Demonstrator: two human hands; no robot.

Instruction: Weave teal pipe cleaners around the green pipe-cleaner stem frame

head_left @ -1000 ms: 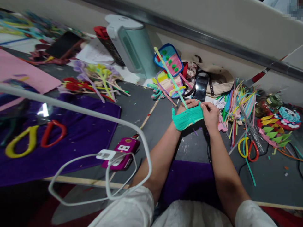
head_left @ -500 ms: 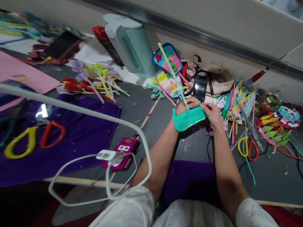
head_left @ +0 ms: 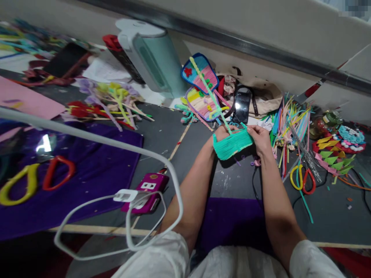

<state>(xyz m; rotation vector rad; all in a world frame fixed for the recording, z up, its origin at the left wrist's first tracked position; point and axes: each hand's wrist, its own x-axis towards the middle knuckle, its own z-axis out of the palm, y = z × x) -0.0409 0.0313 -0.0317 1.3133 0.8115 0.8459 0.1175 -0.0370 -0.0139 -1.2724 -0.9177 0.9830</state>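
Observation:
A turquoise piece made of pipe cleaners point(head_left: 233, 144), laid side by side in a flat panel, is held above the table. My left hand point(head_left: 222, 133) grips it from behind at the left, its fingers partly hidden by the panel. At the upper right corner my right hand point(head_left: 260, 138) pinches the edge between thumb and fingers. A short turquoise end sticks up beside the right fingertips. One long pale green pipe cleaner point(head_left: 207, 85) rises from the panel's top edge. Beyond it lie two patterned pipe-cleaner panels, one blue-rimmed point(head_left: 199, 71) and one purple-rimmed point(head_left: 199, 104).
A kettle point(head_left: 158, 58) stands behind on the left. Pipe-cleaner bundles point(head_left: 291, 119) and scissors point(head_left: 303, 179) lie at the right. Larger scissors point(head_left: 59, 173) rest on purple cloth point(head_left: 116, 158). A white cable point(head_left: 116, 137) loops across the left near a magenta box point(head_left: 147, 193).
The view has shifted slightly, so the surroundings sit further left. My left fingers have moved from the panel's top edge to lower behind it. The short turquoise end at the corner now stands out more.

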